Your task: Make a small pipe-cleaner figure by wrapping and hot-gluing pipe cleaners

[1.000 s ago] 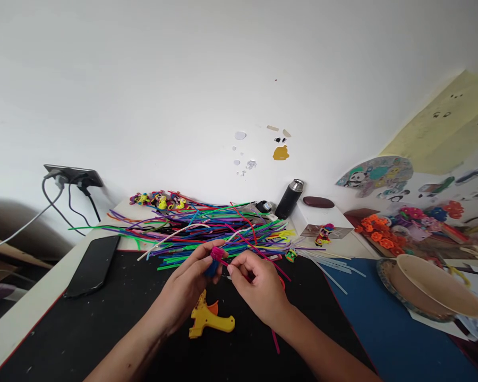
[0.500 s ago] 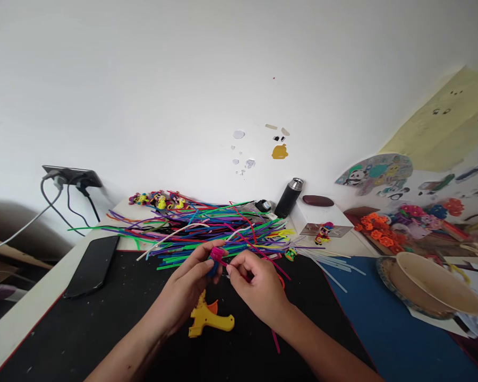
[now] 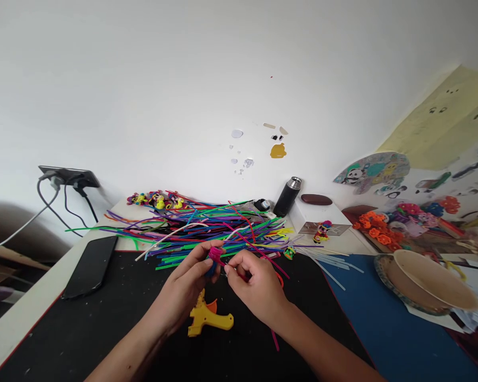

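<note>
My left hand (image 3: 189, 273) closes its fingers round a small pipe-cleaner figure (image 3: 215, 254), magenta on top and blue below. From its magenta part a strand runs across to my right hand (image 3: 257, 281), which pinches this magenta pipe cleaner (image 3: 275, 340) between thumb and forefinger. The strand's free end seems to hang out below the right wrist. Beneath both hands a yellow glue gun (image 3: 219, 320) with an orange trigger lies on the black mat (image 3: 143, 302). The palms hide part of the figure.
A wide heap of coloured pipe cleaners (image 3: 207, 233) spreads behind the hands. Small finished figures (image 3: 158, 200) sit at back left, another figure (image 3: 322, 232) by a white box (image 3: 322, 215). A black flask (image 3: 287, 197), a phone (image 3: 91, 267) and a bowl (image 3: 434, 281) surround the mat.
The view has shifted very slightly. Both hands keep their hold on the figure and the magenta strand, with hardly any movement.
</note>
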A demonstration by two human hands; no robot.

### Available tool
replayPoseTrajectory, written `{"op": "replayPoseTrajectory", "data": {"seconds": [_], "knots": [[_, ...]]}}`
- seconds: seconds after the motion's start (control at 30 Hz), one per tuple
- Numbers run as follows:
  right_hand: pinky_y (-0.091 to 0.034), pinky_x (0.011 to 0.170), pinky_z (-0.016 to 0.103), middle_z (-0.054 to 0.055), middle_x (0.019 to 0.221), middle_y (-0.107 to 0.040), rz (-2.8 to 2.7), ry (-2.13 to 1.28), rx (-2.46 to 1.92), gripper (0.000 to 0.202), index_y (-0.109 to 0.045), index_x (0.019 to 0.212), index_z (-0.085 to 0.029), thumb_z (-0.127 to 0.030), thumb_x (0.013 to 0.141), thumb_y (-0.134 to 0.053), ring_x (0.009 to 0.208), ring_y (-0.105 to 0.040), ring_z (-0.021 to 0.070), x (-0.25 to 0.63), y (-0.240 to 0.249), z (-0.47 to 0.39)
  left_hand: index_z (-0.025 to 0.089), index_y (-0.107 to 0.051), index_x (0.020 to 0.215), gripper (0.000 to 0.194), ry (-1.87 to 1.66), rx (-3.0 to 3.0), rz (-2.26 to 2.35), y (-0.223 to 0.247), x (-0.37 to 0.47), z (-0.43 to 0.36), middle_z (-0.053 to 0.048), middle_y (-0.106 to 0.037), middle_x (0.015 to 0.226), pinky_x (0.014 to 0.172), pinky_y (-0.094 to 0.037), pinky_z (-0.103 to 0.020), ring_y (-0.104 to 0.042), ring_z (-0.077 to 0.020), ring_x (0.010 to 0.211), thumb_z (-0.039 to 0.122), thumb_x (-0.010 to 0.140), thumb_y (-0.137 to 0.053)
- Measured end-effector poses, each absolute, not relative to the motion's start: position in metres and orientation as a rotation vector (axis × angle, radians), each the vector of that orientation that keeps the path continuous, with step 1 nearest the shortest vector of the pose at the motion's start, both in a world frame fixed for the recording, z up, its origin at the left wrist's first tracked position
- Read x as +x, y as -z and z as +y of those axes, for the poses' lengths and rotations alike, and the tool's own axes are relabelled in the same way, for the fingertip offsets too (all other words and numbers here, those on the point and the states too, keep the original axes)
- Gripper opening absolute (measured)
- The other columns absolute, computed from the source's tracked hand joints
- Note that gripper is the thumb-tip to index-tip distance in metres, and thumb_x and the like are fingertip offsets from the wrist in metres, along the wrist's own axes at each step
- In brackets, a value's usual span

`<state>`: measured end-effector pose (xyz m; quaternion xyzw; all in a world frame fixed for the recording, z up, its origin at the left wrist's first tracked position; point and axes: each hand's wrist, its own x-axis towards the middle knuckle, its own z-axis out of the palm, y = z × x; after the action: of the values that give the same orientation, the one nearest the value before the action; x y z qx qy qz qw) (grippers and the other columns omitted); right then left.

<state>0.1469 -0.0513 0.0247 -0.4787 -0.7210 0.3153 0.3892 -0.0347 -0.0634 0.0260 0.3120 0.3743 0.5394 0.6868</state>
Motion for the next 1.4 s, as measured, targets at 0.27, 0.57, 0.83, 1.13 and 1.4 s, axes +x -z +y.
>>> {"op": "replayPoseTrajectory", "data": {"seconds": [0.27, 0.57, 0.83, 1.13, 1.4], "knots": [[-0.03, 0.051, 0.025, -0.008, 0.057, -0.045, -1.844, -0.785, -1.188, 0.014, -0.061, 0.08, -0.023, -0.027, 0.093, -0.062, 0.049, -0.041, 0.0112, 0.1465, -0.0244, -0.0524, 0.024, -0.08, 0.117, 0.037, -1.213, 0.718, 0.866, -0.0275, -0.0333, -0.0634, -0.004, -0.066, 0.098, 0.077, -0.047, -0.031, -0.057, -0.0203, 0.086, 0.037, 0.083, -0.085], [-0.03, 0.05, 0.025, -0.008, 0.056, -0.045, -1.844, -0.779, -1.198, 0.013, -0.062, 0.08, -0.023, -0.026, 0.093, -0.063, 0.048, -0.041, 0.011, 0.1462, -0.025, -0.0522, 0.022, -0.08, 0.119, 0.037, -1.213, 0.717, 0.872, -0.0252, -0.0336, -0.0643, -0.005, -0.065, 0.095, 0.077, -0.048, -0.031, -0.058, -0.0216, 0.086, 0.037, 0.085, -0.084], [-0.03, 0.051, 0.025, -0.009, 0.057, -0.045, -1.828, -0.79, -1.18, 0.013, -0.061, 0.08, -0.023, -0.026, 0.093, -0.062, 0.048, -0.04, 0.0108, 0.1454, -0.0242, -0.0534, 0.023, -0.08, 0.12, 0.038, -1.204, 0.711, 0.877, -0.0263, -0.0328, -0.0652, -0.003, -0.064, 0.086, 0.075, -0.048, -0.029, -0.056, -0.0195, 0.082, 0.037, 0.085, -0.084], [-0.032, 0.051, 0.025, -0.008, 0.057, -0.047, -1.846, -0.81, -1.205, 0.014, -0.06, 0.08, -0.024, -0.026, 0.094, -0.063, 0.049, -0.042, 0.0118, 0.146, -0.0254, -0.0529, 0.023, -0.081, 0.114, 0.037, -1.225, 0.698, 0.895, -0.0296, -0.0317, -0.0655, -0.005, -0.067, 0.095, 0.075, -0.051, -0.029, -0.058, -0.0196, 0.084, 0.037, 0.081, -0.088], [-0.031, 0.051, 0.026, -0.008, 0.058, -0.047, -1.837, -0.825, -1.196, 0.013, -0.062, 0.081, -0.023, -0.026, 0.094, -0.064, 0.05, -0.043, 0.012, 0.1452, -0.0241, -0.0535, 0.023, -0.081, 0.115, 0.036, -1.245, 0.698, 0.892, -0.024, -0.0325, -0.0662, -0.005, -0.067, 0.099, 0.075, -0.051, -0.029, -0.059, -0.0199, 0.086, 0.038, 0.083, -0.087]]}}
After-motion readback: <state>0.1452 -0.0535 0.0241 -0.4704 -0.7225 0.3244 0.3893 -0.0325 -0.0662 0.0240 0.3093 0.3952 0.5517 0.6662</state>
